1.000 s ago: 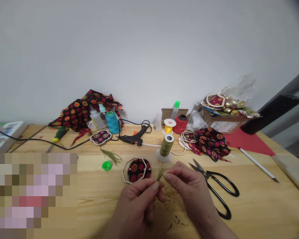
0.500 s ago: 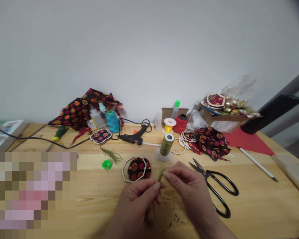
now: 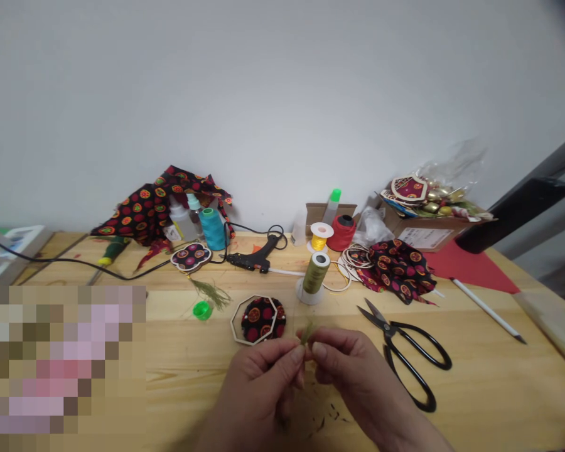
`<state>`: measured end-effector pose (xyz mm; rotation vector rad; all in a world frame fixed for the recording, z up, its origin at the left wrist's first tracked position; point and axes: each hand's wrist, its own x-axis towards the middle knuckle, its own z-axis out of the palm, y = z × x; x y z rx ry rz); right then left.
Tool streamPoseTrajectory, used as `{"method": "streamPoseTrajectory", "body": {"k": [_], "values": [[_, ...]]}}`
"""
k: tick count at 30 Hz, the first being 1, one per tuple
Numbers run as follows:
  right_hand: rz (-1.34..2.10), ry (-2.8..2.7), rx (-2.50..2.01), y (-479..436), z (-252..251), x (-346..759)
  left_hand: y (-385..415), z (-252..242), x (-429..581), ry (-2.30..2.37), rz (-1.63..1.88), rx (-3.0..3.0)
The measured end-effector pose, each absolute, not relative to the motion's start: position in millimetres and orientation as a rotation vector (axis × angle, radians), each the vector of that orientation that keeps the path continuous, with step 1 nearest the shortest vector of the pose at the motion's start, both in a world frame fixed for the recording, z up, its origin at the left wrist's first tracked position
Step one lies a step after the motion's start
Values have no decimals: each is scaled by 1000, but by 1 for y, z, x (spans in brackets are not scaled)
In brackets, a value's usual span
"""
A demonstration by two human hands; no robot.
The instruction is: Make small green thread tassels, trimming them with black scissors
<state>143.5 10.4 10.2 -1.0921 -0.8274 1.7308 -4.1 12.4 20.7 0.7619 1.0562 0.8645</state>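
A small bundle of olive-green thread (image 3: 307,330) sticks up between my hands. My left hand (image 3: 268,373) pinches it between thumb and index finger. Close against those fingertips, my right hand (image 3: 353,361) is closed in a pinch at the bundle's base; its exact hold is partly hidden. Just beyond stands an olive-green thread spool (image 3: 317,274) on a white base. An octagonal wooden frame (image 3: 235,321) leans over a round patterned fabric piece (image 3: 258,320) beyond my left hand. Black-handled scissors (image 3: 390,331) lie open to the right of my right hand.
A black glue gun (image 3: 254,258) with its cord lies behind. Near the wall are a teal spool (image 3: 213,230), a red spool (image 3: 343,233) and patterned cloth (image 3: 144,210). A cardboard box (image 3: 424,233) stands back right. A finished ornament (image 3: 191,257) has a green tassel (image 3: 211,293).
My right hand has moved down from the thread tips toward my left fingertips. The thread ends now stand free above both hands. My left hand has barely moved.
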Motion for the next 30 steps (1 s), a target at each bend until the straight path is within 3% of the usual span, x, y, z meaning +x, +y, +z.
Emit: {"method": "streamPoseTrajectory", "body": {"k": [8, 22, 30], "values": [[1807, -819, -1019, 18, 17, 145, 12, 18, -8, 1057, 724, 895], [1492, -937, -1090, 19, 29, 141, 11, 24, 0, 930, 832, 636], [1498, -997, -1048, 19, 37, 136, 12, 27, -6, 1054, 754, 917]]}}
